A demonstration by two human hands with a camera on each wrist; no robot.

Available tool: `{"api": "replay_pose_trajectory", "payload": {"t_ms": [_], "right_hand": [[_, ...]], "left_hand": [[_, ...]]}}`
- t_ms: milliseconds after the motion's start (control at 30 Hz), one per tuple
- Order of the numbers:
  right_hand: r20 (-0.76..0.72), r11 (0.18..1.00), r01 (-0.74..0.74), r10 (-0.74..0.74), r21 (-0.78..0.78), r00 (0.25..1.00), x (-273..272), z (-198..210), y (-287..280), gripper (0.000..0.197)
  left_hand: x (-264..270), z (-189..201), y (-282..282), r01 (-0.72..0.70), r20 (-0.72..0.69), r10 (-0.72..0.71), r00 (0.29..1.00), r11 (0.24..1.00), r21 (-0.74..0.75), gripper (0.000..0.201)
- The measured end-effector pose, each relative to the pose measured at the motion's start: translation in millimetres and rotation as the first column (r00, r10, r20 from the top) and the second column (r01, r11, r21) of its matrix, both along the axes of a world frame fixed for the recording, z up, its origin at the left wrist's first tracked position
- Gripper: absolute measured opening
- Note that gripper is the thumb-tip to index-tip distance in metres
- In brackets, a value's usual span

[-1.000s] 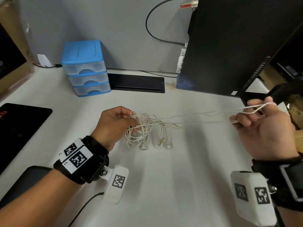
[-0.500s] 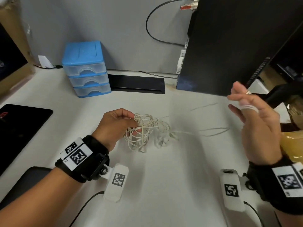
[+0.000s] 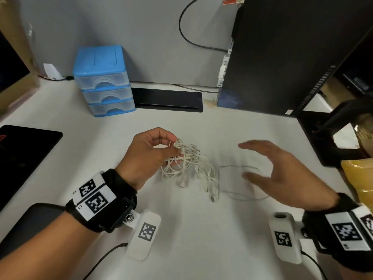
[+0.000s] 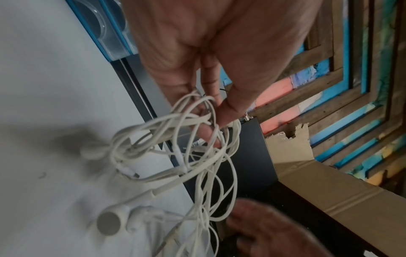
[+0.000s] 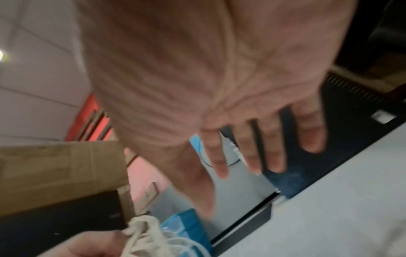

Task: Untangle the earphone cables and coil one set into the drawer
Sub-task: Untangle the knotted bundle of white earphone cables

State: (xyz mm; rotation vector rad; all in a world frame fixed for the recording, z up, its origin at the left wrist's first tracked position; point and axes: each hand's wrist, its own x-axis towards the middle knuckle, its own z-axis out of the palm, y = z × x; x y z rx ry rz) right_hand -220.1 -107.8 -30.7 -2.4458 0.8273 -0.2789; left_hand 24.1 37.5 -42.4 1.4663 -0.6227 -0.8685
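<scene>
A tangle of white earphone cables [image 3: 189,162] [image 4: 175,149] hangs from my left hand [image 3: 155,146], which pinches its top loops between thumb and fingers [image 4: 206,132]. Earbuds [image 3: 213,196] [image 4: 110,224] dangle down onto the white desk [image 3: 181,229]. A thin loose cable [image 3: 240,166] trails right from the tangle and lies on the desk. My right hand [image 3: 262,160] [image 5: 241,156] hovers over that loose cable, blurred, fingers spread and straight, holding nothing. The blue three-drawer unit [image 3: 103,81] stands at the back left with all drawers closed.
A black computer tower [image 3: 282,57] stands at the back right, with a black cable slot [image 3: 167,100] beside the drawers. A dark pad [image 3: 22,154] lies at the left. A yellow bag [image 3: 359,178] sits at the right edge.
My right hand let go of the stretched cables, turned palm down and moved left and down toward the tangle. The freed cable went slack onto the desk. My left hand kept its pinch.
</scene>
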Motion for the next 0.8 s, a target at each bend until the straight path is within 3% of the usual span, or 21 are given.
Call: {"api": "replay_pose_trajectory", "payload": {"t_ms": [67, 100, 367, 533, 667, 733, 800], "right_hand": [[0.336, 0.996, -0.032, 0.056, -0.078, 0.940, 13, 8, 20, 0.023], [0.404, 0.992, -0.047, 0.091, -0.118, 0.910, 20, 9, 30, 0.015], [0.293, 0.955, 0.076, 0.011, -0.286, 0.956, 36, -18, 56, 0.020], [0.358, 0.926, 0.082, 0.060, -0.368, 0.932, 40, -22, 64, 0.009], [0.532, 0.986, 0.025, 0.069, -0.167, 0.844, 40, -14, 69, 0.009], [0.617, 0.996, -0.007, -0.051, 0.091, 0.785, 41, -6, 69, 0.013], [0.685, 0.932, -0.046, -0.230, 0.360, 0.692, 41, 3, 64, 0.015]], "left_hand": [[-5, 0, 1, 0.017, 0.008, -0.017, 1.000, 1.000, 0.001, 0.018], [-8, 1, 1, 0.026, 0.015, -0.026, 1.000, 1.000, 0.001, 0.018], [-31, 5, 6, 0.110, 0.024, -0.110, 0.994, 0.994, -0.004, 0.019], [-34, 2, 6, 0.111, 0.004, -0.111, 0.994, 0.993, 0.035, 0.018], [-31, -6, 4, 0.139, 0.016, -0.142, 0.990, 0.982, 0.128, 0.018], [-31, -10, 4, 0.174, -0.028, -0.171, 0.985, 0.971, 0.164, 0.023], [-29, -11, 4, 0.171, -0.068, -0.162, 0.984, 0.972, 0.159, 0.024]]}}
